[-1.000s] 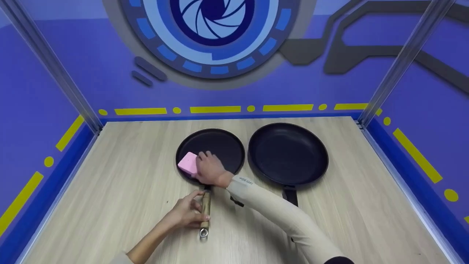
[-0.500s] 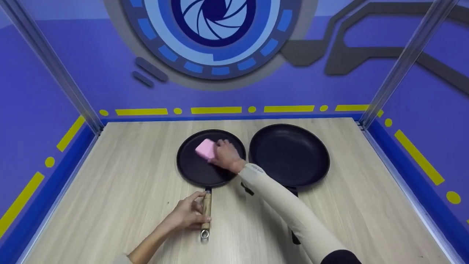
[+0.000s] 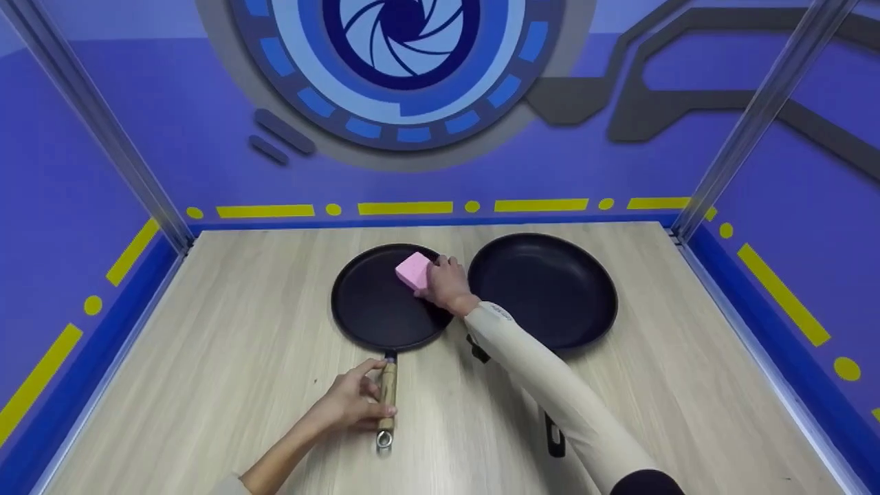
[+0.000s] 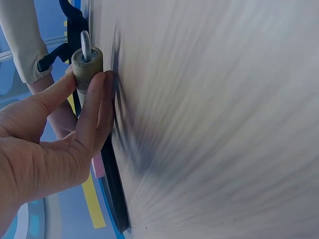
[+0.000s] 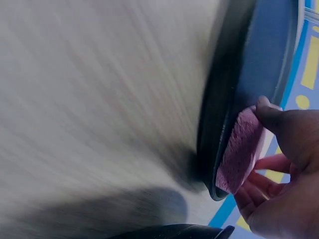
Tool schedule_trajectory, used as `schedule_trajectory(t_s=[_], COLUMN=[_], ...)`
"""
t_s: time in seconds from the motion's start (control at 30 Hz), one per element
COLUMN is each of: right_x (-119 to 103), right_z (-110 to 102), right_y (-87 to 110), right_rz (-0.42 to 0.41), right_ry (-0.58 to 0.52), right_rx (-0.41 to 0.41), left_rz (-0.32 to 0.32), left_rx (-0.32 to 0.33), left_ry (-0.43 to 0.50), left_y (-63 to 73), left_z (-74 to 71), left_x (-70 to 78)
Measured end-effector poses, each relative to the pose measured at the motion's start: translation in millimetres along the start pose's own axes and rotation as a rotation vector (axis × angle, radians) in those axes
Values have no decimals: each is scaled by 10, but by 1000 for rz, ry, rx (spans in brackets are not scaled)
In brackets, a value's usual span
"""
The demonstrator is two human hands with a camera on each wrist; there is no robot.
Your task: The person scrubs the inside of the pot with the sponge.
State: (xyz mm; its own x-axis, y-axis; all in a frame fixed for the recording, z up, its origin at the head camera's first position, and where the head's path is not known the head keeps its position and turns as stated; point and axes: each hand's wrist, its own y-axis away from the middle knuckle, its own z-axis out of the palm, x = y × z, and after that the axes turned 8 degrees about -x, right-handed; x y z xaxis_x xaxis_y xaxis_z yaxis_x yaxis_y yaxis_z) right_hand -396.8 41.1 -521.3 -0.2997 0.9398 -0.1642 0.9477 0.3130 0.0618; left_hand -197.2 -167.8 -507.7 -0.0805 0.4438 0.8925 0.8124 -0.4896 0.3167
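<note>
A flat black pan (image 3: 371, 309) with a wooden handle (image 3: 388, 388) lies left of centre on the table. My left hand (image 3: 354, 399) holds that handle between thumb and fingers; the left wrist view shows the handle's end with its metal ring (image 4: 85, 46). In my right hand (image 3: 447, 282) is a pink sponge (image 3: 414, 270), gripped by its right side over the pan's upper right part. Seen from the right wrist, the sponge (image 5: 241, 152) sits against the pan's surface near the rim, pinched between thumb and fingers.
A larger, deeper black frying pan (image 3: 543, 292) stands just right of the flat one. Its black handle (image 3: 555, 436) points toward me, partly hidden under my right sleeve (image 3: 550, 385). Blue-purple walls (image 3: 440, 172) enclose the wooden table (image 3: 240, 309) at the back and sides.
My right hand has slid the sponge from the flat pan's left side up and across to its upper right. The left hand keeps its hold on the handle.
</note>
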Motion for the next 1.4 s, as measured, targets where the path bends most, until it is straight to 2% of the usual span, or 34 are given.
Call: schedule_trajectory(t_s=[0.13,0.23,0.37,0.47,0.6,0.77,0.83,0.9,1.0,1.13,1.23,1.4], right_x=[-30,-207,-484,-602,-593,-422,-310,-181,-4,114,111,9], right_z=[-12,17,63,82,78,40,15,-14,-42,-40,-27,-65], right_y=[113,204,319,368,370,281,222,160,80,27,28,98], right_rz=[-138,-287,-488,-528,-502,-472,-427,-365,-206,-19,24,45], right_ry=[-30,-53,-118,-171,-179,-212,-224,-216,-182,-139,-110,-80], right_rx=[13,9,-54,-86,-87,-90,-69,-34,19,18,1,-31], left_rz=[-2,17,50,50,35,1,-13,-9,-19,-39,-34,-15], left_rx=[-4,2,18,28,36,32,24,16,4,-2,1,12], left_ry=[-7,5,-10,-19,-21,26,54,39,18,20,31,44], left_y=[-19,5,35,45,34,17,9,-4,-10,-1,5,1], left_z=[-1,-23,-50,-57,-49,-32,-26,-20,-3,24,36,42], left_x=[6,-5,-19,-19,-12,5,6,4,-3,-10,-10,-3])
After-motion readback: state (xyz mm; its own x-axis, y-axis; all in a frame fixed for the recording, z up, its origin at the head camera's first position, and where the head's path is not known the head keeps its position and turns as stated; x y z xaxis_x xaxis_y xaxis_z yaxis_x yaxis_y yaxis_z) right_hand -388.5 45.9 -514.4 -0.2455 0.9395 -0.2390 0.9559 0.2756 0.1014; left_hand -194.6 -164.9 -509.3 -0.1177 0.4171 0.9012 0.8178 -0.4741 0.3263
